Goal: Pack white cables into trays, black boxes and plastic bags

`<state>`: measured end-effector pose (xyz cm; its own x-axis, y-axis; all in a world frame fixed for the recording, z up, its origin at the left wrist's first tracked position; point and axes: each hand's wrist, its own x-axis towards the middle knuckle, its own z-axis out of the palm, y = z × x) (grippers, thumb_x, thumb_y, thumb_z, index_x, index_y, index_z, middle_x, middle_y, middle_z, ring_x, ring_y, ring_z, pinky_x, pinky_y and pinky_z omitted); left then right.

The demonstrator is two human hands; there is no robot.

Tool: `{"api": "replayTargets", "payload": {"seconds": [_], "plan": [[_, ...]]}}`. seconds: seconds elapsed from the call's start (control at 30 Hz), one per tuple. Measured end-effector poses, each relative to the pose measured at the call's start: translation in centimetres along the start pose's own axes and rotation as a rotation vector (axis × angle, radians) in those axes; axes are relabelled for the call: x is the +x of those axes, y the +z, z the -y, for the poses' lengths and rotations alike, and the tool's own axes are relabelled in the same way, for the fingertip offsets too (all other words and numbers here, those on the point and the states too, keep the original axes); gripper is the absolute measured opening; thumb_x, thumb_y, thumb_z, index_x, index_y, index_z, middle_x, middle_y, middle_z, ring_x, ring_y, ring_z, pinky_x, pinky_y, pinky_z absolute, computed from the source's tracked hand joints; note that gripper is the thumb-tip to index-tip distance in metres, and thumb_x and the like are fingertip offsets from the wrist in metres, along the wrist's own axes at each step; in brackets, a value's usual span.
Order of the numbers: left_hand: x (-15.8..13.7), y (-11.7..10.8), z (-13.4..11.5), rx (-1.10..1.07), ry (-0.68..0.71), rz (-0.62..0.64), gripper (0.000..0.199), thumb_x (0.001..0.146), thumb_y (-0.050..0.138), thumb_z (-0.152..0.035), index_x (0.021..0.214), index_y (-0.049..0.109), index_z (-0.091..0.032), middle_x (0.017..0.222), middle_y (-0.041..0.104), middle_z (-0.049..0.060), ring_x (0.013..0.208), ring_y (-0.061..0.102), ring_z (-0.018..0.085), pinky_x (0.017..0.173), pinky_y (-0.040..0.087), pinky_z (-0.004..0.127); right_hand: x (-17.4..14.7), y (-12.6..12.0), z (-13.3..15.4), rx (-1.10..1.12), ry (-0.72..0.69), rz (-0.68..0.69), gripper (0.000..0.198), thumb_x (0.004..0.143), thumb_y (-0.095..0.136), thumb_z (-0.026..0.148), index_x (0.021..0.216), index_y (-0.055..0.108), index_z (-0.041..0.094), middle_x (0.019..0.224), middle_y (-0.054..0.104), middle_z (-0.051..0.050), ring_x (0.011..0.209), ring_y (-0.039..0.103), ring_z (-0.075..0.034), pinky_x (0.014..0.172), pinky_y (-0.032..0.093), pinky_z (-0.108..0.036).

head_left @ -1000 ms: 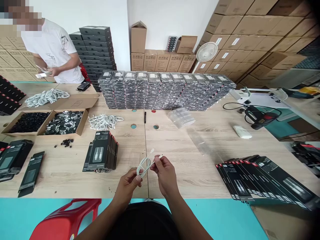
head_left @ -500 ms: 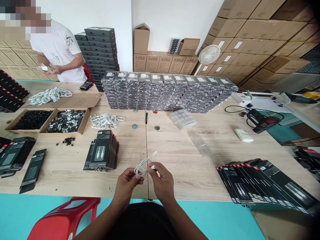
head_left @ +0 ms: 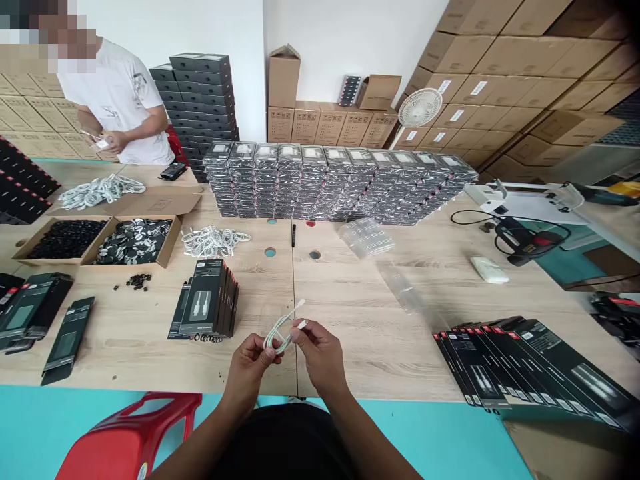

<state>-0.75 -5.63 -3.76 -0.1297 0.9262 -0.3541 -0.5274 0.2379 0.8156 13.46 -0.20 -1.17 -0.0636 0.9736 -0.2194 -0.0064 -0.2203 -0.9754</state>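
Above the near table edge I hold a coiled white cable [head_left: 278, 331] in both hands. My left hand [head_left: 251, 363] pinches the bottom of the coil. My right hand [head_left: 320, 352] grips one cable end by its connector, while the other end sticks up and to the right. A standing stack of black retail boxes [head_left: 207, 307] is just left of my hands, with small black rings at its foot.
A wide wall of stacked wrapped packs [head_left: 335, 181] crosses the table's middle. Loose white cables [head_left: 213, 241], an open carton of parts [head_left: 100, 241], clear sleeves [head_left: 365, 237] and fanned black boxes [head_left: 525, 367] lie around. Another person [head_left: 113, 100] stands at far left. A red stool [head_left: 130, 437] sits below.
My hands lowered slightly with the cable; the right hand shifted its grip along the cable end toward the coil. The person at the left kept handling something small.
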Motion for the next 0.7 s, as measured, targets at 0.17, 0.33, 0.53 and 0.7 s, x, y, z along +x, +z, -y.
{"api": "replayTargets", "payload": {"seconds": [0.17, 0.33, 0.53, 0.7], "plan": [[-0.2, 0.1, -0.2, -0.031, 0.020, -0.024, 0.025, 0.076, 0.079, -0.033, 0.072, 0.059, -0.018, 0.093, 0.069, 0.001, 0.078, 0.062, 0.013, 0.078, 0.048, 0.029, 0.4, 0.3, 0.1, -0.082, 0.003, 0.049, 0.017, 0.076, 0.073, 0.039, 0.081, 0.077, 0.023, 0.085, 0.074, -0.002, 0.079, 0.064, -0.021, 0.074, 0.048, -0.031], [-0.2, 0.3, -0.8, -0.058, -0.008, -0.001, 0.027, 0.077, 0.078, -0.034, 0.071, 0.057, -0.017, 0.094, 0.069, 0.003, 0.077, 0.062, 0.014, 0.078, 0.048, 0.030, 1.2, 0.7, -0.1, -0.140, -0.016, 0.102, 0.012, 0.075, 0.074, 0.037, 0.076, 0.078, 0.025, 0.076, 0.069, -0.001, 0.074, 0.060, -0.019, 0.069, 0.045, -0.029], [0.3, 0.0, -0.7, -0.153, -0.067, -0.067, 0.025, 0.075, 0.081, -0.029, 0.075, 0.059, -0.016, 0.094, 0.072, 0.005, 0.074, 0.062, 0.010, 0.071, 0.048, 0.022, 2.5, 1.2, -0.5, -0.064, -0.020, 0.069, 0.015, 0.069, 0.078, 0.036, 0.078, 0.076, 0.025, 0.069, 0.057, 0.002, 0.066, 0.051, -0.015, 0.064, 0.043, -0.027], [1.0, 0.1, -0.6, -0.320, -0.123, -0.137, 0.029, 0.073, 0.082, -0.026, 0.088, 0.059, -0.019, 0.095, 0.072, 0.002, 0.076, 0.065, 0.009, 0.073, 0.053, 0.021, 1.7, 2.1, -1.2, 0.096, 0.048, 0.028, 0.030, 0.082, 0.061, 0.038, 0.108, 0.065, 0.024, 0.090, 0.063, -0.002, 0.077, 0.058, -0.015, 0.071, 0.050, -0.029]]}}
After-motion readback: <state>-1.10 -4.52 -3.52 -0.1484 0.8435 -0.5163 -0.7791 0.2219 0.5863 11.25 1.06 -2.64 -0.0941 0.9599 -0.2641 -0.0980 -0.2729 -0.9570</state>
